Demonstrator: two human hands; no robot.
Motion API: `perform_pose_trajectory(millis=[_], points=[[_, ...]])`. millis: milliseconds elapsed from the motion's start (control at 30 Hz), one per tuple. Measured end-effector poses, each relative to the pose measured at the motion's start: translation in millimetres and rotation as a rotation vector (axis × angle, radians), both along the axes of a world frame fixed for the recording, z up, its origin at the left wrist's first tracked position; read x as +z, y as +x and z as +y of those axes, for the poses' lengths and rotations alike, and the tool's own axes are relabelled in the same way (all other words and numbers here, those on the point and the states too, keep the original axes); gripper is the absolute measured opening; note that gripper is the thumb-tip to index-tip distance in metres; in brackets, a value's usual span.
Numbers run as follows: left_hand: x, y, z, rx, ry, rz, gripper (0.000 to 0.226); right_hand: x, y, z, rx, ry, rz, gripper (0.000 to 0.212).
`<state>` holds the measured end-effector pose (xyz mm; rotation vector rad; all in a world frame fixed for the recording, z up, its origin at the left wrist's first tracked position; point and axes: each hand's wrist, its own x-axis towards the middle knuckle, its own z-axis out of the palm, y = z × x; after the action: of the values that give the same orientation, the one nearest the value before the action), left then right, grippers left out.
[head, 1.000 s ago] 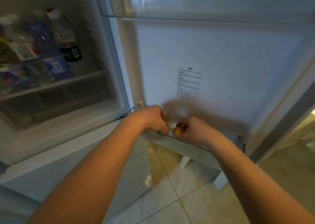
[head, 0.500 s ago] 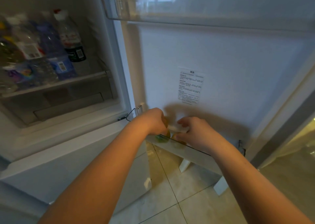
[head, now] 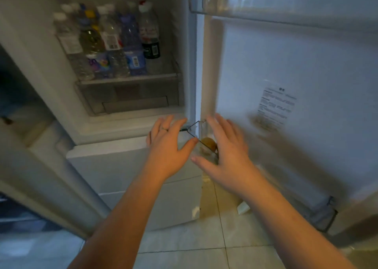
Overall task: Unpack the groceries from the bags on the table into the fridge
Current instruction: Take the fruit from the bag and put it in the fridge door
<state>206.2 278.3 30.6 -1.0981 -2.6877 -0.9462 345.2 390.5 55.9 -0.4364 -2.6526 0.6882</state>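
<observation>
The fridge stands open, its door (head: 286,68) swung out to the right. A brown kiwi (head: 208,143) lies at the left end of the door's bottom bin (head: 321,217). My left hand (head: 167,146) hovers with spread, straight fingers just left of the kiwi and holds nothing. My right hand (head: 227,152) is also spread flat, over the bin just right of the kiwi, and hides the bin's contents beneath it. The picture is blurred by motion.
Several water and drink bottles (head: 110,43) stand on a shelf (head: 126,79) inside the fridge, above a drawer (head: 133,103). The lower freezer front (head: 126,166) is closed. An upper door bin (head: 286,0) juts out overhead. Tiled floor (head: 184,248) lies below.
Both hands let go of the fruit in the door bin and pulled back with fingers spread. The view swung left, showing more of the fridge interior.
</observation>
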Motion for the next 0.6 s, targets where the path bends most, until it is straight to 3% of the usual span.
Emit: perform_pose_trajectory(millis=[233, 600], points=[[-32, 18, -72, 0.298, -0.141, 0.023, 0.079, -29, -15, -36, 0.166, 0.081, -0.129, 0.11], [-72, 112, -156, 0.634, -0.312, -0.146, 0.085, -67, 5, -65, 0.401, 0.081, -0.32, 0.118]])
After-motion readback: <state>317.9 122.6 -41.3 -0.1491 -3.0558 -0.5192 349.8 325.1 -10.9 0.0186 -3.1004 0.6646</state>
